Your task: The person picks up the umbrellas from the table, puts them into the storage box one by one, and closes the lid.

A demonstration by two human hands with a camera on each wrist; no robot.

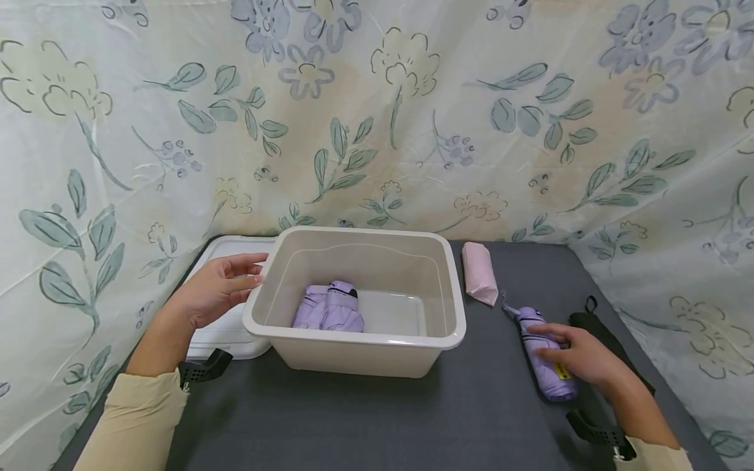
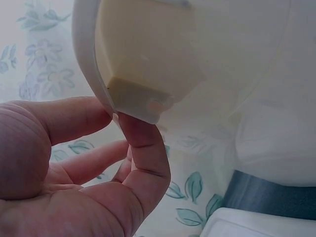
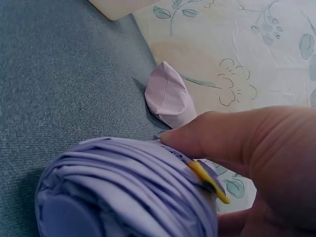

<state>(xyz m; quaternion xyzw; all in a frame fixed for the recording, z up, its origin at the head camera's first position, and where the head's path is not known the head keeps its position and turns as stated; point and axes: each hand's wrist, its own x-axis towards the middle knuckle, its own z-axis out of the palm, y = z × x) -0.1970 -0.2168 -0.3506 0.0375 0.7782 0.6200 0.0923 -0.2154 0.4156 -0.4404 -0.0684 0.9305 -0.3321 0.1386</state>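
Note:
A beige plastic storage bin (image 1: 356, 356) stands mid-table with two lilac folded umbrellas (image 1: 343, 311) lying inside at its left. My left hand (image 1: 220, 288) pinches the bin's left rim, thumb on one side and a bent finger on the other, as the left wrist view shows. On the dark table at the right lies another lilac folded umbrella (image 1: 542, 356), with a wrist cord and a yellow tag (image 3: 207, 181). My right hand (image 1: 580, 353) grips this umbrella from above, its thumb and fingers on opposite sides.
Partly under the bin's left side lies a white lid (image 1: 220, 337). A pink, paper-like bundle (image 1: 480, 273) sits right of the bin. Beyond my right hand is a long black item with a loop (image 1: 612, 340). Flowered cloth (image 1: 353, 163) hangs behind and at the sides.

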